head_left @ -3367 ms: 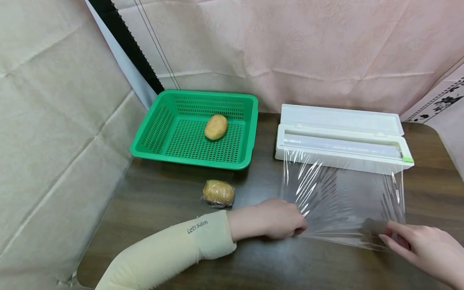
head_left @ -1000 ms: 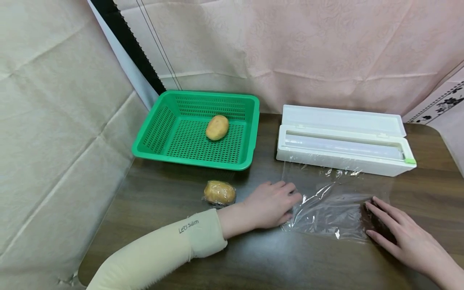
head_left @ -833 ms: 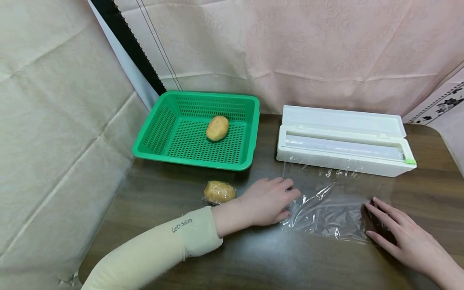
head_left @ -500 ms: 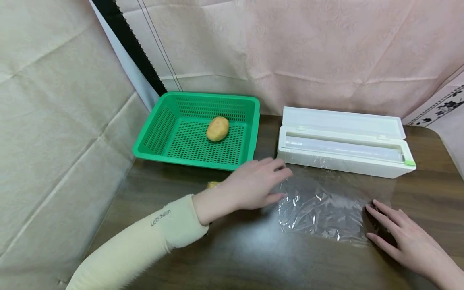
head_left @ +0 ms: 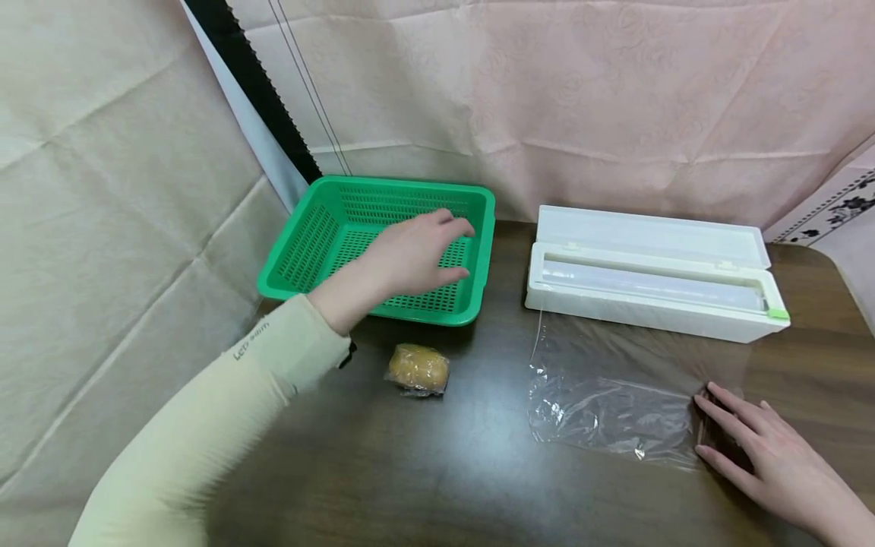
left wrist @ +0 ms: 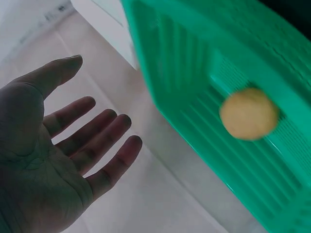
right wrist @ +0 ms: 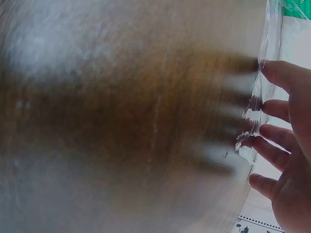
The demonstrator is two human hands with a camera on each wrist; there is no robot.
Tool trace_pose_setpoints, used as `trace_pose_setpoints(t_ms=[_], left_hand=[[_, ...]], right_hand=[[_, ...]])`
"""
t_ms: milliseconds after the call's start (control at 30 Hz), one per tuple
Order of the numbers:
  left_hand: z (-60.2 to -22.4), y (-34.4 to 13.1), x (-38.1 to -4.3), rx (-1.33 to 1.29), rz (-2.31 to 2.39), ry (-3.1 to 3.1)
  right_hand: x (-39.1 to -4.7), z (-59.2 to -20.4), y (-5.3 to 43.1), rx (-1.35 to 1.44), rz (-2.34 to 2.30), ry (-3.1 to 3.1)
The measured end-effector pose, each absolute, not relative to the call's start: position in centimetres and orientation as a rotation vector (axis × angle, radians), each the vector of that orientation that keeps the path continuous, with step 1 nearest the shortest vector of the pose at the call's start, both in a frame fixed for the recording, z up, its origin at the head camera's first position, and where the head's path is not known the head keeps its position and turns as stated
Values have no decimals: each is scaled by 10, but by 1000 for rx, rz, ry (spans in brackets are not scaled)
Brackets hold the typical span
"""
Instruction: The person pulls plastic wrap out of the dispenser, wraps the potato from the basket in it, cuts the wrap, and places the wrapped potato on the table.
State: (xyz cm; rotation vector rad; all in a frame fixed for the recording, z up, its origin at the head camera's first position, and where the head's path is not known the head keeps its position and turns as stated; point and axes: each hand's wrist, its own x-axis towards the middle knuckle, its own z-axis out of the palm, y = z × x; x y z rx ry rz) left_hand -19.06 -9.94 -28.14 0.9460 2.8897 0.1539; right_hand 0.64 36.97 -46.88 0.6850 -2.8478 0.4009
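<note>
The person's left hand (head_left: 413,254), fingers and thumb parted, hovered over a green rectangular plastic basket (head_left: 311,251), inside which lay a bare, yellowish-brown, rounded potato (left wrist: 249,114). The right hand (head_left: 759,448), its fingers spread apart, rested its fingertips on the right edge of a crinkled sheet of clear plastic film (head_left: 608,414). That sheet ran from an open, long white plastic box (head_left: 649,310) onto the dark brown wooden table (head_left: 478,486). A second yellowish potato, wrapped in clear film (head_left: 418,368), sat on the table in front of the basket.
</note>
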Motion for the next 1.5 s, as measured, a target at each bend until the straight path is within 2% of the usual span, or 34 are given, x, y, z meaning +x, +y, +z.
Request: trace_pose_setpoints(t_ms=[300, 633, 1033, 1500], left_hand=[[-282, -126, -236, 631, 185, 2811], [-307, -130, -274, 370, 224, 2732], [-322, -135, -291, 144, 232, 2579], [-331, -129, -306, 43, 259, 2499]], right_hand=[[3, -470, 369, 689, 402, -2849], [4, -473, 370, 666, 403, -2878], [2, -473, 370, 676, 375, -2896], [3, -474, 371, 654, 416, -2896]])
